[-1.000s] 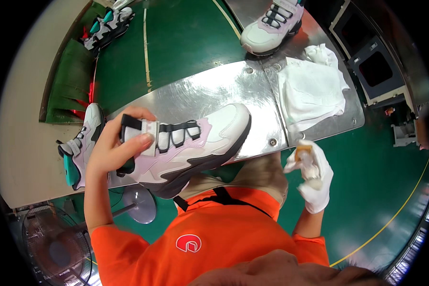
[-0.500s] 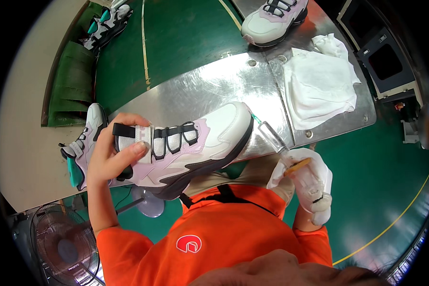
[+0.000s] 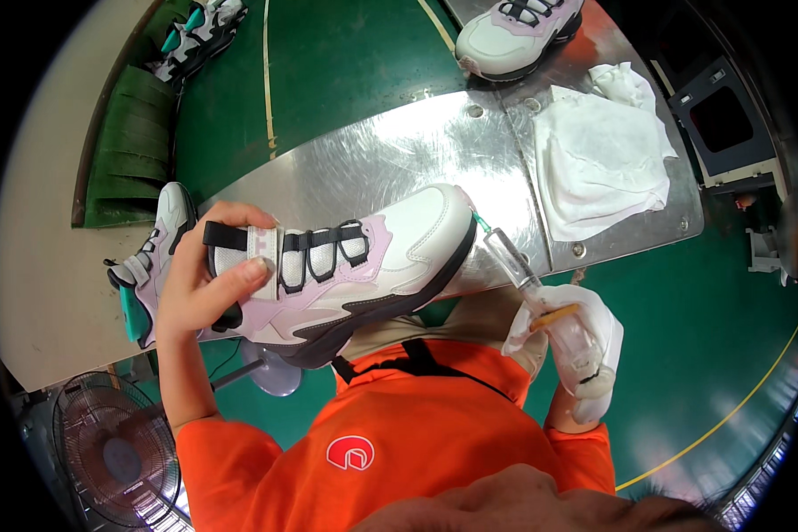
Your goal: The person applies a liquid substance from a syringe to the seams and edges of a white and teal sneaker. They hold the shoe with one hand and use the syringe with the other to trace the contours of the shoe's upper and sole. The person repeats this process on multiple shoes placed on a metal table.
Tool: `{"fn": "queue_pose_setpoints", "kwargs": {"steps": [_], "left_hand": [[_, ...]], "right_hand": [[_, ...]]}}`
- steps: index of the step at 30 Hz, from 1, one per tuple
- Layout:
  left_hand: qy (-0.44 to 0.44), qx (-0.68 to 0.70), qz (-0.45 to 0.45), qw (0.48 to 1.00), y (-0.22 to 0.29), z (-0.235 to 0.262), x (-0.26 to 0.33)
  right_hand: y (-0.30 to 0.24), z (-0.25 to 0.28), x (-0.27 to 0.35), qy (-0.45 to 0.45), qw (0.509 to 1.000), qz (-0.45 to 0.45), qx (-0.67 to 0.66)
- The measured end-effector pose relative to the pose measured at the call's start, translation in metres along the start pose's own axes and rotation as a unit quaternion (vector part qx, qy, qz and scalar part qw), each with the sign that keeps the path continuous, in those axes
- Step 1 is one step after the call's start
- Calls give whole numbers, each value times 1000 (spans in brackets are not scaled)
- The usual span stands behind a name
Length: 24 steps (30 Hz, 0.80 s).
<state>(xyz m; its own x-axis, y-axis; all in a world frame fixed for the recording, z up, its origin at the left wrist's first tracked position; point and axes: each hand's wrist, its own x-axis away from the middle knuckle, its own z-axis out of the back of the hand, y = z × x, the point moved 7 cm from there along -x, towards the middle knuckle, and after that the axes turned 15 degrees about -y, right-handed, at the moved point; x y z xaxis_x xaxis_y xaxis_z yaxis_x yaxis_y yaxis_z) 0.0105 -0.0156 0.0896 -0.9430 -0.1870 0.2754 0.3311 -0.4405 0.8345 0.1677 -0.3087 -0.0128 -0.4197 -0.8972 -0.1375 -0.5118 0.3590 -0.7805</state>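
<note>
A white and lilac sneaker (image 3: pixel 337 275) with a dark sole lies tilted on its side, its toe to the right. My left hand (image 3: pixel 208 279) is closed round its ankle end, thumb on the tongue and fingers behind. My gloved right hand (image 3: pixel 572 341) grips a clear syringe (image 3: pixel 511 257) with a green needle tip. That tip meets the edge of the toe, near where upper and sole join; whether it touches is too fine to tell. A flat tan stick (image 3: pixel 554 316) also sits in the right hand, across the syringe.
A folded white cloth (image 3: pixel 598 164) lies on the metal table (image 3: pixel 381 164) at right. Another sneaker (image 3: pixel 514 40) stands at the far edge, beside the green conveyor belt (image 3: pixel 328 62). One more sneaker (image 3: pixel 151 257) is left of my left hand. A fan (image 3: pixel 120 452) stands lower left.
The view has shifted slightly. Both hands keep their hold, and the syringe tip stays at the toe of the sneaker, with little visible movement.
</note>
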Motion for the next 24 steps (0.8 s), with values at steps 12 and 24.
{"fn": "queue_pose_setpoints", "kwargs": {"steps": [12,24], "left_hand": [[-9,-3,3,1000,1,-1,0],[-12,4,-4,1000,2,-3,2]], "right_hand": [[-9,-4,0,12,996,35,84],[-27,-15,-55,12,973,231,15]]}}
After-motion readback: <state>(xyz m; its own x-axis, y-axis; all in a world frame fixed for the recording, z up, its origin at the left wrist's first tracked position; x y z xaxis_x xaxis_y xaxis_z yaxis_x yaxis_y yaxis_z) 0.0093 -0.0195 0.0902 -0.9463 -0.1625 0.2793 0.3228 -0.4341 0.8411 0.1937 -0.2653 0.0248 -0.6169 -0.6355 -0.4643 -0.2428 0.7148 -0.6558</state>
